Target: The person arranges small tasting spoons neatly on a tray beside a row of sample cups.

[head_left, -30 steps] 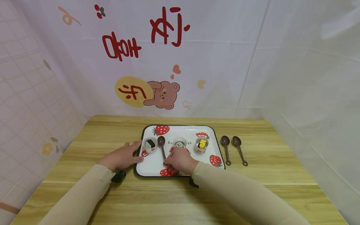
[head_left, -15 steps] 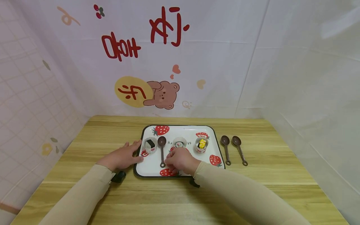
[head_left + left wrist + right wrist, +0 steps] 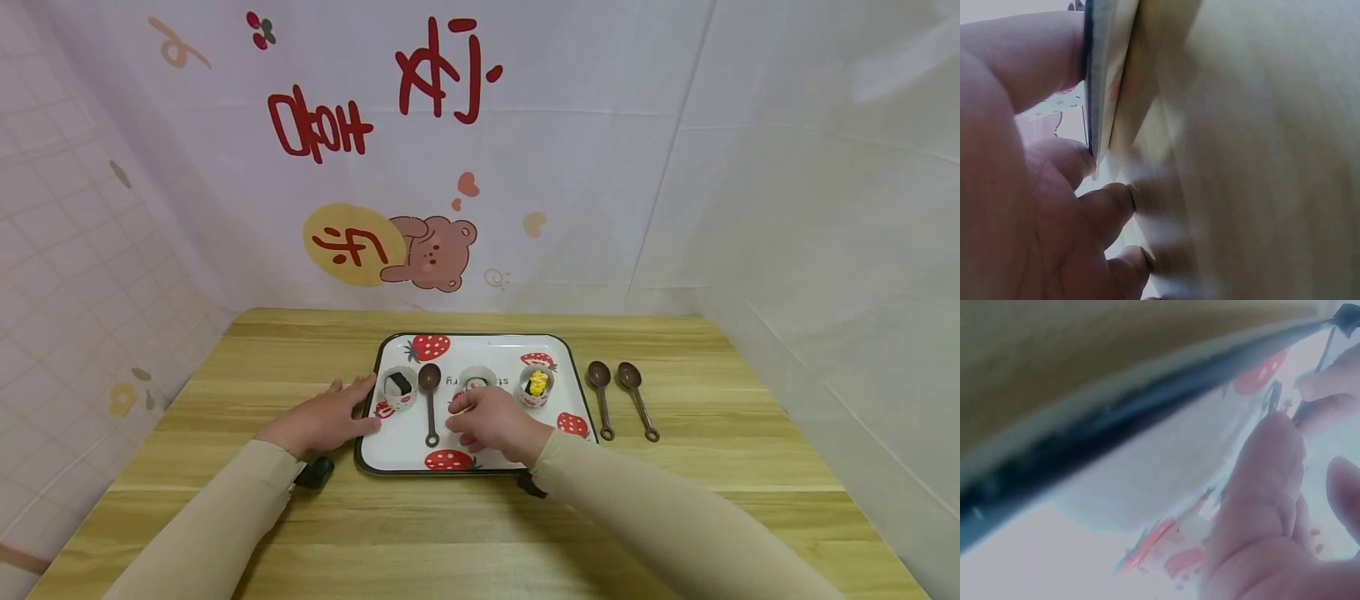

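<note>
1. We see a smooth brown spoon (image 3: pixel 431 407) with an oval bowl, a slim handle and a ring at its end.
2. It lies on a glossy white tray (image 3: pixel 397 452), rectangular with rounded corners, a dark rim and printed red strawberries; the wood-grained table (image 3: pixel 360 533) bears it.
3. Left of the spoon, a patterned cup with a fluted rim (image 3: pixel 403 403) holds a white rice piece with a black band (image 3: pixel 399 383).
4. Right of the spoon, the middle cup (image 3: pixel 477 371) contains a round white roll (image 3: pixel 476 383), partly hidden from us.
5. The right-hand cup (image 3: pixel 535 402) holds a dark piece topped with yellow (image 3: pixel 537 382).
6. The spoon's long axis runs away from us, bowl at the far end, ring at the near end.
7. Our right hand (image 3: pixel 498 425) is just right of its handle, fingers loosely bent, grasping nothing; we cannot tell whether it touches the tray.
8. Our left hand (image 3: pixel 322 419) is spread and relaxed, touching the tray's left edge.
9. Two more brown spoons (image 3: pixel 603 404) lie on the table right of the tray, bowls also far from us.
</note>
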Demonstrator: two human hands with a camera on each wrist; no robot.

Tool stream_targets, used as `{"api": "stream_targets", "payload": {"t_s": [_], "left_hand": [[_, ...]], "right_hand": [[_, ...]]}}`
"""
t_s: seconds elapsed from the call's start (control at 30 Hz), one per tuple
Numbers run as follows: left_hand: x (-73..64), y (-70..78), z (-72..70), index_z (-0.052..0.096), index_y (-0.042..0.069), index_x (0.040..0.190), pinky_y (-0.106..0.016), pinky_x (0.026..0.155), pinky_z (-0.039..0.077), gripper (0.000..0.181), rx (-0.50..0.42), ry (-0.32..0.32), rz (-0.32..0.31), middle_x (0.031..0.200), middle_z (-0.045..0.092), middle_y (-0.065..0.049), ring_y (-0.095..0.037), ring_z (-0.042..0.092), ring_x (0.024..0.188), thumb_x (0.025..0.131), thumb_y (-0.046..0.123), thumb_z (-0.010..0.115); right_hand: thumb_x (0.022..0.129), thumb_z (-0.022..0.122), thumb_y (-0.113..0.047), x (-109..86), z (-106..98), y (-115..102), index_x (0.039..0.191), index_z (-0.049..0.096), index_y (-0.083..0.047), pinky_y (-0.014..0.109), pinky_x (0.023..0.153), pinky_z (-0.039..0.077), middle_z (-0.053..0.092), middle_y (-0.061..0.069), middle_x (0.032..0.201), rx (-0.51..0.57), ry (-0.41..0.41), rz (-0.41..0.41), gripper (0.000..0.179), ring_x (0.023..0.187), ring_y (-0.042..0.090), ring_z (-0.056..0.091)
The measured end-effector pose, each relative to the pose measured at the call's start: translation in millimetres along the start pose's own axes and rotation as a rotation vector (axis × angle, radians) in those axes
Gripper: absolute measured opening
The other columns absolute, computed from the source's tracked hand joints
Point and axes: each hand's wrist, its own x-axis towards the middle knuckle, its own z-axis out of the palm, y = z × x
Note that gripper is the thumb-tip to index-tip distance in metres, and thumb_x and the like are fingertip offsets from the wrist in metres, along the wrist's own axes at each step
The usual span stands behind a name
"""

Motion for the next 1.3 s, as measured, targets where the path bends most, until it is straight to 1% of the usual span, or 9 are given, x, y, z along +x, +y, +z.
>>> {"api": "stream_targets", "payload": {"t_s": [0.23, 0.4, 0.5, 0.7, 0.87, 0.93, 1.1, 1.2, 1.3], "left_hand": [[0.0, -1.2, -0.2, 0.016, 0.018, 0.171, -0.078, 0.121, 0.017, 0.094, -0.003, -0.006, -0.022, 0.176, 0.017, -0.018, -0.056, 0.005, 0.159, 0.100, 0.059, 0.063], [0.6, -1.6, 0.8, 0.016, 0.019, 0.171, -0.079, 0.120, 0.018, 0.095, -0.006, -0.004, -0.021, 0.176, 0.018, -0.017, -0.056, 0.005, 0.159, 0.100, 0.060, 0.063], [0.4, -2.5, 0.5, 0.016, 0.018, 0.171, -0.079, 0.120, 0.018, 0.096, -0.001, -0.004, -0.020, 0.176, 0.018, -0.018, -0.057, 0.006, 0.159, 0.099, 0.062, 0.063], [1.0, -2.0, 0.3, 0.016, 0.017, 0.171, -0.077, 0.122, 0.019, 0.094, 0.011, -0.009, -0.022, 0.176, 0.018, -0.018, -0.057, 0.006, 0.159, 0.100, 0.060, 0.062], [0.4, -0.9, -0.4, 0.016, 0.017, 0.171, -0.077, 0.121, 0.019, 0.095, 0.014, -0.011, -0.024, 0.175, 0.018, -0.019, -0.057, 0.006, 0.159, 0.100, 0.060, 0.062], [-0.5, 0.0, -1.1, 0.017, 0.016, 0.171, -0.077, 0.121, 0.020, 0.095, 0.016, -0.012, -0.022, 0.175, 0.018, -0.020, -0.058, 0.006, 0.158, 0.100, 0.061, 0.063], [-1.9, 1.2, -2.1, 0.016, 0.017, 0.171, -0.077, 0.121, 0.019, 0.095, 0.015, -0.017, -0.021, 0.176, 0.017, -0.019, -0.057, 0.006, 0.159, 0.100, 0.060, 0.062], [-2.2, 1.6, -2.1, 0.015, 0.017, 0.171, -0.078, 0.121, 0.018, 0.095, 0.012, -0.019, -0.017, 0.176, 0.017, -0.020, -0.057, 0.005, 0.159, 0.101, 0.060, 0.062], [-2.2, 1.9, -1.9, 0.015, 0.018, 0.171, -0.078, 0.121, 0.018, 0.095, 0.006, -0.018, -0.015, 0.176, 0.016, -0.019, -0.057, 0.005, 0.159, 0.100, 0.060, 0.062]], "right_hand": [[0.096, 0.077, -0.016, -7.3, -15, 0, 0.123, 0.075, -0.004, 0.032, 0.068, 0.063, 0.077, 0.009, 0.103, -0.051, 0.011, -0.026, 0.029, 0.080, 0.022, 0.071], [0.097, 0.076, -0.017, -12.8, -30, 5, 0.119, 0.074, -0.004, 0.031, 0.069, 0.062, 0.074, 0.006, 0.101, -0.051, 0.034, -0.060, 0.026, 0.080, 0.021, 0.068], [0.097, 0.077, -0.017, -16.7, -39, 7, 0.117, 0.073, -0.004, 0.031, 0.068, 0.060, 0.075, 0.007, 0.099, -0.050, 0.049, -0.072, 0.024, 0.078, 0.019, 0.066], [0.095, 0.078, -0.017, -22.8, -57, 11, 0.116, 0.075, -0.005, 0.031, 0.069, 0.061, 0.076, 0.007, 0.104, -0.095, 0.077, -0.081, 0.025, 0.079, 0.019, 0.067], [0.096, 0.076, -0.018, -27.9, -75, 15, 0.120, 0.074, -0.004, 0.033, 0.072, 0.063, 0.075, 0.004, 0.104, -0.171, 0.109, -0.095, 0.028, 0.086, 0.026, 0.071], [0.097, 0.076, -0.020, -31.7, -82, 15, 0.118, 0.074, -0.007, 0.033, 0.072, 0.062, 0.076, 0.004, 0.102, -0.223, 0.126, -0.112, 0.025, 0.087, 0.028, 0.070], [0.095, 0.079, -0.026, -38.7, -100, 19, 0.115, 0.077, -0.009, 0.035, 0.079, 0.060, 0.078, 0.002, 0.104, -0.376, 0.210, -0.152, 0.026, 0.090, 0.019, 0.070], [0.095, 0.079, -0.028, -40.4, -110, 23, 0.118, 0.077, -0.008, 0.038, 0.089, 0.060, 0.078, 0.003, 0.108, -0.435, 0.245, -0.151, 0.031, 0.099, 0.017, 0.071], [0.096, 0.078, -0.029, -42.8, -120, 28, 0.118, 0.077, -0.008, 0.038, 0.087, 0.060, 0.078, 0.004, 0.108, -0.483, 0.266, -0.158, 0.030, 0.098, 0.019, 0.071]]}}
